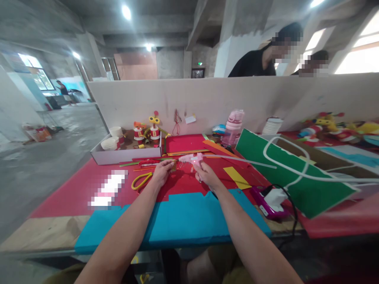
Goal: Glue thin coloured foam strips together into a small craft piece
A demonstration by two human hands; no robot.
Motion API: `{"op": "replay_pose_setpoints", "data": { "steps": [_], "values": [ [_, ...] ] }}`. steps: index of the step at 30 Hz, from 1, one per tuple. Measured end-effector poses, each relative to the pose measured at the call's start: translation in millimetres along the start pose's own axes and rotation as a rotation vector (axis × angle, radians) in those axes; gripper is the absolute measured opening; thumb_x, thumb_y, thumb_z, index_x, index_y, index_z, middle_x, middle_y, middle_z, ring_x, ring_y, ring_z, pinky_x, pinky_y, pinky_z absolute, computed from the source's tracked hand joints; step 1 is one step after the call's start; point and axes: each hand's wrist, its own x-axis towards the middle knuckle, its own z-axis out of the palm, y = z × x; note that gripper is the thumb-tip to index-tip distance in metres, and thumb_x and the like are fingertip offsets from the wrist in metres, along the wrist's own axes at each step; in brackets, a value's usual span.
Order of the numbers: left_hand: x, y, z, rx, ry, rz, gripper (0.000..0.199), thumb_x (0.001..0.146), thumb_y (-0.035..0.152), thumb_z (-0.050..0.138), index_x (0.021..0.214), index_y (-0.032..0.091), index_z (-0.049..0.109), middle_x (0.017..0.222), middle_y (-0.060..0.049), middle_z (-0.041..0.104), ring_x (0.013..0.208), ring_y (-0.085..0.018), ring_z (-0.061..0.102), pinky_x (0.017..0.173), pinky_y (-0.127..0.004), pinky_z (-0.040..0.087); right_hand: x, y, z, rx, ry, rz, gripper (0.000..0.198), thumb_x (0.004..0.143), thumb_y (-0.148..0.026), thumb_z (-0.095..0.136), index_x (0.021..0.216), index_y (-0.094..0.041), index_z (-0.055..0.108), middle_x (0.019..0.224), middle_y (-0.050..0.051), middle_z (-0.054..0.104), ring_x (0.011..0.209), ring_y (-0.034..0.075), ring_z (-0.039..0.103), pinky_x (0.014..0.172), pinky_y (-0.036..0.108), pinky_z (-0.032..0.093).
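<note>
My right hand (204,174) is closed round the grip of a pink hot glue gun (192,159), whose nozzle points left. A long whitish glue stick (242,160) trails out of its back to the right. Close to the nozzle, my left hand (164,172) pinches a small yellowish piece (173,165), too small to make out clearly. Yellow-handled scissors (141,181) lie just left of my left hand. Under my forearms a blue sheet (189,221) covers the table's front edge.
At the back left a shallow box (127,155) holds paper cups (109,143) and cup figures (154,132). A purple power strip (271,205) with a white plug sits at right, beside a leaning green board (284,177). A pink bottle (233,126) stands behind. People are beyond the partition (201,94).
</note>
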Motion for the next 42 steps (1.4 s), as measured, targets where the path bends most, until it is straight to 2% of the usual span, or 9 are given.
{"op": "replay_pose_setpoints", "data": {
  "steps": [4,12,23,30,34,38,42],
  "values": [
    [0,-1,0,-0.004,0.005,0.003,0.030,0.053,0.016,0.083,0.080,0.011,0.070,0.069,-0.002,0.067,0.058,-0.011,0.060,0.058,-0.023,0.049,1,2,-1,0.000,-0.002,-0.008,0.040,0.077,-0.059,0.056,0.081,-0.020,0.048,0.073,-0.003,0.057,0.040,0.004,0.042,0.036,0.020,0.028],
    [-1,1,1,0.004,0.000,0.003,0.031,0.053,0.016,0.084,0.080,0.012,0.069,0.068,-0.002,0.067,0.058,-0.010,0.060,0.056,-0.022,0.049,-1,-4,0,-0.036,-0.005,0.002,0.039,0.079,-0.059,0.054,0.081,-0.020,0.046,0.065,-0.005,0.054,0.038,0.005,0.040,0.037,0.020,0.028],
    [-1,1,1,0.019,0.000,0.004,0.030,0.055,0.013,0.083,0.081,0.012,0.069,0.068,-0.003,0.068,0.059,-0.011,0.060,0.059,-0.023,0.049,0,-2,-1,-0.020,0.002,-0.007,0.039,0.078,-0.058,0.055,0.082,-0.021,0.045,0.075,-0.003,0.058,0.039,0.004,0.041,0.035,0.019,0.028],
    [2,-1,-1,0.024,0.022,0.012,0.030,0.055,0.014,0.084,0.082,0.012,0.070,0.069,-0.003,0.068,0.061,-0.011,0.061,0.061,-0.022,0.048,1,1,-3,-0.020,0.007,-0.029,0.038,0.078,-0.057,0.055,0.081,-0.020,0.047,0.074,-0.003,0.058,0.037,0.004,0.042,0.034,0.020,0.029],
    [2,0,-1,-0.002,0.017,0.003,0.029,0.057,0.015,0.083,0.082,0.012,0.070,0.070,-0.003,0.068,0.061,-0.011,0.061,0.060,-0.022,0.049,3,4,-4,-0.019,0.019,-0.024,0.037,0.079,-0.055,0.055,0.080,-0.019,0.049,0.065,-0.004,0.057,0.036,0.004,0.040,0.035,0.019,0.028],
    [1,2,1,-0.053,-0.004,-0.028,0.026,0.062,0.015,0.081,0.084,0.012,0.069,0.072,-0.004,0.069,0.061,-0.011,0.061,0.061,-0.025,0.051,6,5,-7,0.076,0.060,0.013,0.039,0.074,-0.056,0.061,0.082,-0.019,0.052,0.068,-0.001,0.061,0.037,0.005,0.042,0.034,0.020,0.030],
    [1,3,0,-0.077,-0.021,-0.037,0.022,0.065,0.013,0.078,0.085,0.012,0.069,0.075,-0.004,0.069,0.063,-0.011,0.062,0.064,-0.027,0.053,14,13,-20,0.111,0.182,0.057,0.036,0.066,-0.044,0.071,0.086,-0.018,0.055,0.069,0.001,0.065,0.040,0.007,0.045,0.037,0.021,0.036]
  ]
}}
